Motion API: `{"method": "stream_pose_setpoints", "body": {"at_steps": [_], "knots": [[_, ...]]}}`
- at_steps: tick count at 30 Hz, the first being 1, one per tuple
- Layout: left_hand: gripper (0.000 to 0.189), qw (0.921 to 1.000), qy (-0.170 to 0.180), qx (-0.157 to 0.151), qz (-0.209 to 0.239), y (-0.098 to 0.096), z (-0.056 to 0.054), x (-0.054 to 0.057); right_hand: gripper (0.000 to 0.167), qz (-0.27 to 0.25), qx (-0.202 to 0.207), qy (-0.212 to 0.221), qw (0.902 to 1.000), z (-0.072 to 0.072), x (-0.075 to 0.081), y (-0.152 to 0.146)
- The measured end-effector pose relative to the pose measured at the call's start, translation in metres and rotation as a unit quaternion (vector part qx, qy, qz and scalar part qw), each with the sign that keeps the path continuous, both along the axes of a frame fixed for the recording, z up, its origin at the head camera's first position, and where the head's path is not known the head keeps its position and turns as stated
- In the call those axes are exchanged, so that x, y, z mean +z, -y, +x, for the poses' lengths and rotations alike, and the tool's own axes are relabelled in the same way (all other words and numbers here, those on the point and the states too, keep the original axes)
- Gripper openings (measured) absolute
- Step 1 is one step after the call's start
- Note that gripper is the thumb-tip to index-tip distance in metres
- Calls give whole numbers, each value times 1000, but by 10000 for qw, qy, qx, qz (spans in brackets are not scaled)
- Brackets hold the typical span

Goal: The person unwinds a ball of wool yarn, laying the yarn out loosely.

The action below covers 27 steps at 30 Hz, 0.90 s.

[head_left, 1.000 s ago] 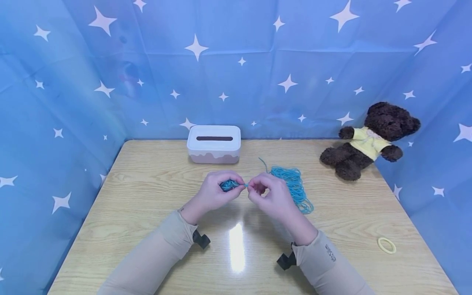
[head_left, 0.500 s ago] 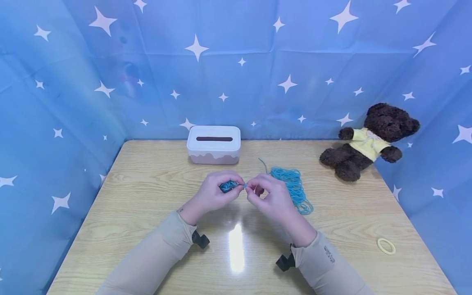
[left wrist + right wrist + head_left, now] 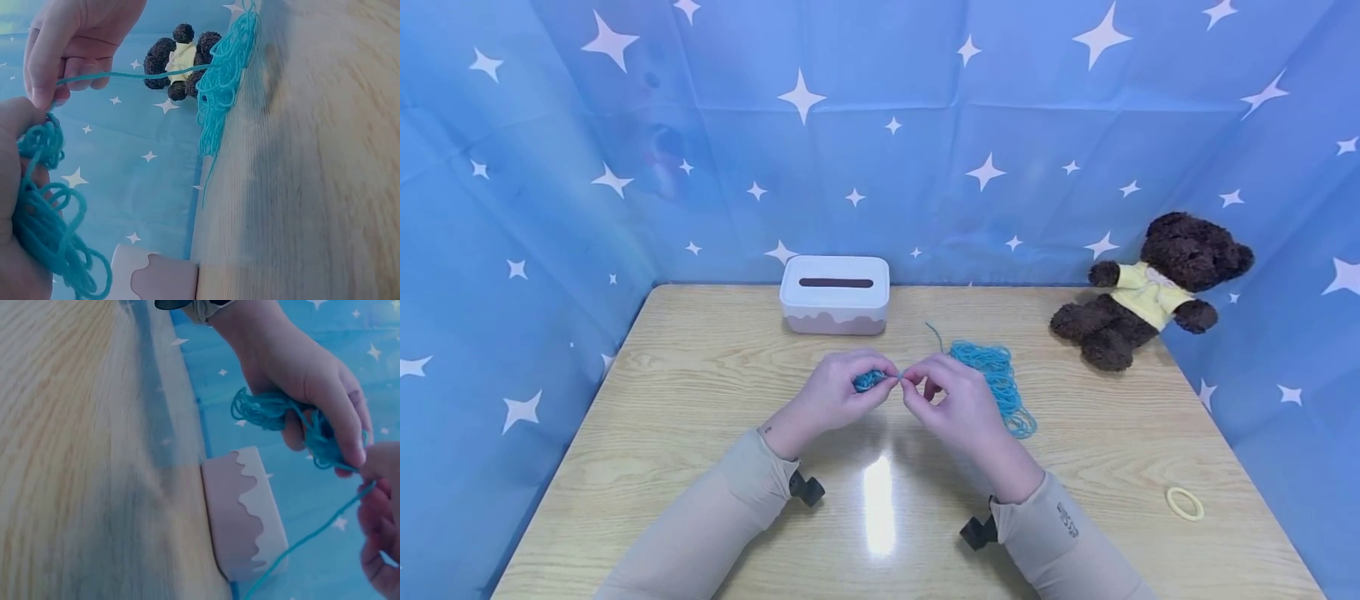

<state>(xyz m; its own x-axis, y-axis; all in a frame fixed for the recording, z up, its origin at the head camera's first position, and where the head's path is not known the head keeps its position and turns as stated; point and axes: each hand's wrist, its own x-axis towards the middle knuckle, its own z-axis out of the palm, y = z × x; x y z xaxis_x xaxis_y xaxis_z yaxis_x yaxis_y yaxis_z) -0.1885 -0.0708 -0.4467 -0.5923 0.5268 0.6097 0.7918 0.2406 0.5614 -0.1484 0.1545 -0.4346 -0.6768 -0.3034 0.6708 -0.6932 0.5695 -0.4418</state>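
Tabletop of pale wood, carrying all that follows. At its far right corner is a dark brown teddy bear in a yellow shirt. A white and mauve tissue box stands at the far edge, left of the middle. Above the middle of the tabletop, the left hand curls round a bundle of yarn; the right hand, thumb and forefinger together, pinches a single strand. Their fingertips meet. Just beyond the right hand, between the middle and the right edge, lies a loose heap of turquoise yarn, one tail pointing to the far edge. Slack loops spill from the bundle's lower end, so the left fingers would do well to gather those in, firmly without crushing. A pale yellow ring lies near the right edge, toward the near corner. Thinnest of all, the strand runs from the right fingertips to the heap; a light pinch and a little slack should let it lift off loop by loop instead of tangling.
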Motion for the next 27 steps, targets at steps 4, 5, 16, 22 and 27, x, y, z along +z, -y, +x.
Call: {"method": "stream_pose_setpoints", "body": {"at_steps": [4,5,16,22,27], "knots": [[9,9995,-266,100,-123,-1,0,1,12,115,-61,-390,9992,-1,0,0],[9,9994,-312,108,-138,-1,-1,1,11,156,-80,-447,9988,-2,0,0],[10,9960,-796,229,-344,-3,0,0,11,139,-219,-411,9988,0,-1,1],[12,9947,-942,164,-382,-3,-1,-3,9,369,-374,-419,9977,0,-1,1],[13,9926,-1093,184,-494,-4,-2,-5,6,463,-436,-255,9977,1,0,1]]}}
